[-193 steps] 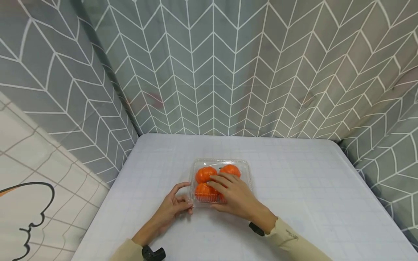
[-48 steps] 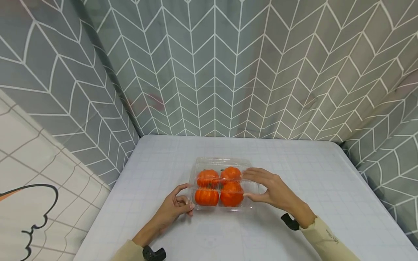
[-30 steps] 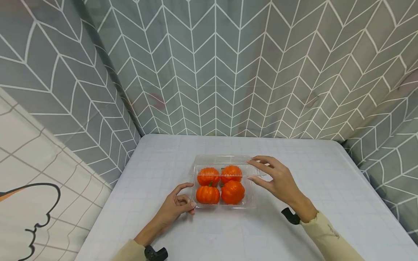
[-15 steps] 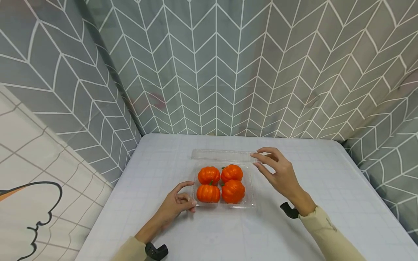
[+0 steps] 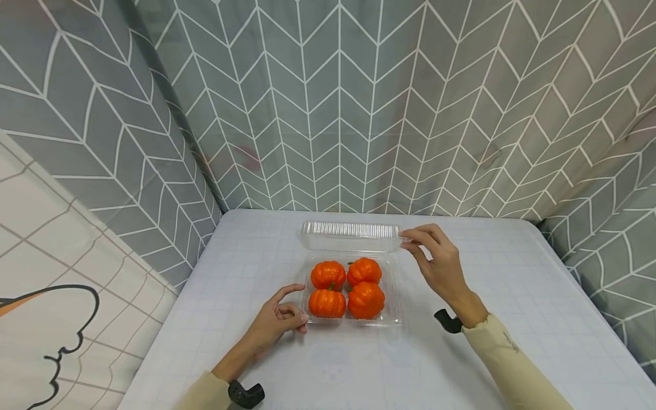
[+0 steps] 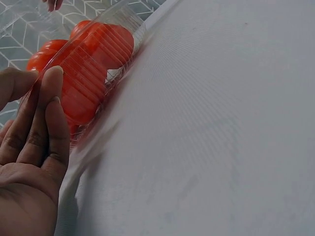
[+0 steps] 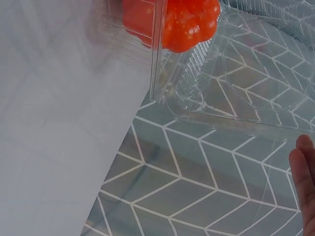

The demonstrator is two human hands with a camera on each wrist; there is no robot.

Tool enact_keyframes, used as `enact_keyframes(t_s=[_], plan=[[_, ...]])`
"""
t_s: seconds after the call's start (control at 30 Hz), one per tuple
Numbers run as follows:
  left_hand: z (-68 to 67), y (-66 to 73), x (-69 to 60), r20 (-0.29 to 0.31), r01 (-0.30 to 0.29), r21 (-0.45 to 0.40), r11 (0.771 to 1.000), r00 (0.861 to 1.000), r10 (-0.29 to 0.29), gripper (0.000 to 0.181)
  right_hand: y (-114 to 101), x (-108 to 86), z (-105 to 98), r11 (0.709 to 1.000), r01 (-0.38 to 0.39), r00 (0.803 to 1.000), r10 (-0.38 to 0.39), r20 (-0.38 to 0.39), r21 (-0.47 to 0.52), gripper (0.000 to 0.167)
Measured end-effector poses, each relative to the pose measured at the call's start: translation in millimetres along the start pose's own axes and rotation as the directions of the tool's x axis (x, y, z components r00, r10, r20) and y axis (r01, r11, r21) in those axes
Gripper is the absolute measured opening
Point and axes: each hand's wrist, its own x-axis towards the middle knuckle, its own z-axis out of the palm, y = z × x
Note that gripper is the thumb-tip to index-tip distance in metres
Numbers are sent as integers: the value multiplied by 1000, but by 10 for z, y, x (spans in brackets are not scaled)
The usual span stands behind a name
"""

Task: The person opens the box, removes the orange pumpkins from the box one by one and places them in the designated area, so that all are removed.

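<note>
Several small orange toy-like pumpkins (image 5: 326,303) with green stems sit in two rows in a clear plastic clamshell container (image 5: 393,304). My left hand (image 5: 275,322) holds its front left corner. In the left wrist view, the thumb and fingers of that left hand (image 6: 37,130) pinch the container's rim. The hinged lid (image 5: 353,242) stands swung open toward the back, and my right hand (image 5: 439,262) pinches its right edge. In the right wrist view, the fingertips of the right hand (image 7: 306,162) are at the edge of the clear lid (image 7: 261,73); the thumb is hidden.
The container rests on a white-covered table (image 5: 512,285). A grey curtain (image 5: 359,114) with white chevron lines hangs behind it and at both sides. A white cloth with a grid (image 5: 77,245) lies at the left. Black wrist straps (image 5: 246,394) show at both wrists.
My right hand left the pumpkins, held the lid partly over them, then swung it up and back to its present open position. The left hand stays at the container's corner.
</note>
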Motion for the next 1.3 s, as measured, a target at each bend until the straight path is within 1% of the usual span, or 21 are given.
enact_keyframes(t_s=[0.1,0.37,0.47,0.6,0.67,0.77,0.93,1.03,1.13,1.3], plan=[[0,-1,0,0,-1,2,1000,1000,1,78,39,20,32,1000,-4,1000,4,0,-1,44],[1,2,-4,-5,3,0,1000,1000,-3,77,134,61,112,1000,-3,1000,2,-26,-17,48],[-2,-3,-5,-4,0,1,1000,1000,0,77,165,80,140,1000,9,999,-10,-38,-22,55],[-7,-21,-3,5,-17,4,1000,1000,17,76,211,97,179,1000,19,999,-20,-32,-23,65],[-9,-30,0,13,-27,5,1000,1000,27,76,232,101,196,1000,17,999,-17,-29,-27,69],[-13,-38,1,13,-26,4,1000,1000,26,76,261,103,217,999,9,1000,-10,-24,-37,73],[-18,-34,-4,2,-9,3,1000,1000,9,77,333,97,261,1000,1,1000,-1,-12,-23,78],[-21,-37,-4,3,-5,-2,1000,1000,5,77,393,91,290,1000,5,1000,-5,-12,-8,78],[-19,-39,-1,10,-2,-11,1000,1000,2,78,454,83,308,1000,0,1000,-1,-11,-15,77],[-1,-30,0,9,-5,-14,1000,1000,6,78,527,75,325,998,-43,999,44,13,-34,77]])
